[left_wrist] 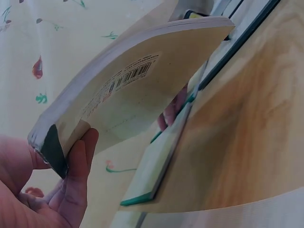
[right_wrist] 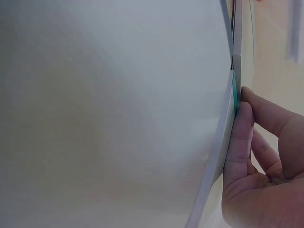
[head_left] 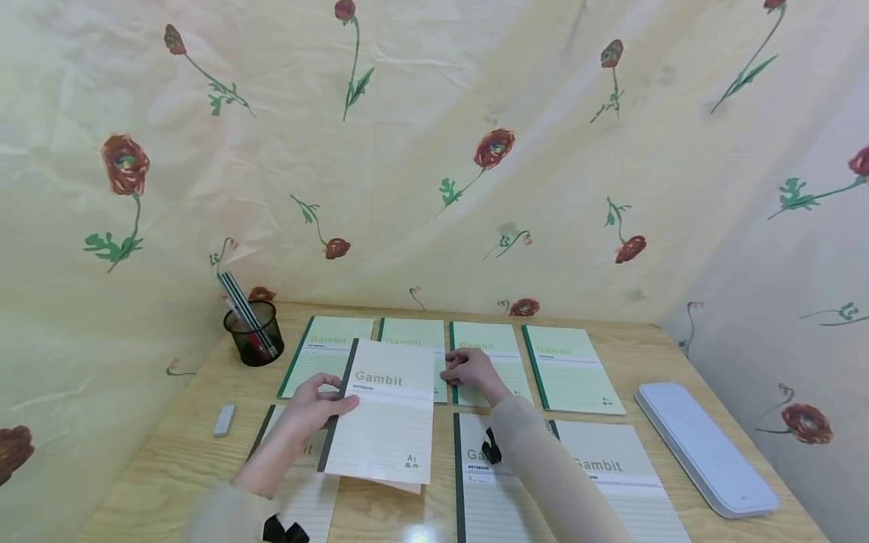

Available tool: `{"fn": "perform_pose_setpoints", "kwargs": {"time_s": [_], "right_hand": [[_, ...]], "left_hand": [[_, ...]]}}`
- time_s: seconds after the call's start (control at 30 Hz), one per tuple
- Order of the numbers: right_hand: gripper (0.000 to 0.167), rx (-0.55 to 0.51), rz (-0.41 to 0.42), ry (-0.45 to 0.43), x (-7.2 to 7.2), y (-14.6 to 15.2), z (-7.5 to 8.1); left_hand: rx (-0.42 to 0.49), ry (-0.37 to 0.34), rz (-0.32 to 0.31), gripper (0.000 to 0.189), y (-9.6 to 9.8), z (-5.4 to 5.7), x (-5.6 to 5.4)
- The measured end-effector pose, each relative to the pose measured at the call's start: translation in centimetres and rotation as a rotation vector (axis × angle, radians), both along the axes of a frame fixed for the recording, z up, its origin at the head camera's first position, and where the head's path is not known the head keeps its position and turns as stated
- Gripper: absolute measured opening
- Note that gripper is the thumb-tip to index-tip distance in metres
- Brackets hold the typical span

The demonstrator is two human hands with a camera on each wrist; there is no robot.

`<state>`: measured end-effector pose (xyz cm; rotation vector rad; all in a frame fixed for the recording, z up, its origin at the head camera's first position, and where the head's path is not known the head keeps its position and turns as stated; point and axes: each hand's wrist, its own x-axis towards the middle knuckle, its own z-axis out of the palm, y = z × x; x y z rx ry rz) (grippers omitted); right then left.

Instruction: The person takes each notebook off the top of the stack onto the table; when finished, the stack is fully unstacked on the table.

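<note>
My left hand (head_left: 312,411) grips a white "Gambit" notebook (head_left: 387,430) by its dark grey spine, thumb on the front cover and fingers behind it. The notebook is raised and tilted over the table; its back cover with a barcode (left_wrist: 130,76) shows in the left wrist view. My right hand (head_left: 473,371) has its thumb and forefinger tips together at the right edge of the second pale green notebook (head_left: 416,330), pinching there. Beside that hand lies the third green notebook (head_left: 498,343). The right wrist view shows those fingertips (right_wrist: 243,105) by a green spine.
More green notebooks lie at the back left (head_left: 336,329) and back right (head_left: 573,373). White notebooks lie in front, one (head_left: 308,490) under my left arm, two (head_left: 614,475) at the right. A pen holder (head_left: 253,335), an eraser (head_left: 224,420) and a white case (head_left: 706,449) flank them.
</note>
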<state>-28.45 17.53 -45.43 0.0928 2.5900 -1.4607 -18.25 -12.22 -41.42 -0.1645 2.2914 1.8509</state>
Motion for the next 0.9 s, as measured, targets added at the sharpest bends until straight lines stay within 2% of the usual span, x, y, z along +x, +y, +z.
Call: {"fn": "perform_pose_setpoints", "kwargs": {"time_s": [0.37,0.53,0.9], "right_hand": [[0.041,0.003,-0.005,-0.008,-0.2,0.0,0.0],[0.04,-0.003,-0.016,-0.005,-0.3,0.0,-0.2],[0.038,-0.029,-0.017,0.008,0.0,-0.1,-0.3]], "left_hand": [[0.005,-0.047,0.004,0.041,0.9,-2.1,2.1],[-0.036,-0.075,0.001,0.041,1.4,-2.5,2.9],[-0.078,-0.088,-0.034,0.041,1.6,-3.4,3.9]]}}
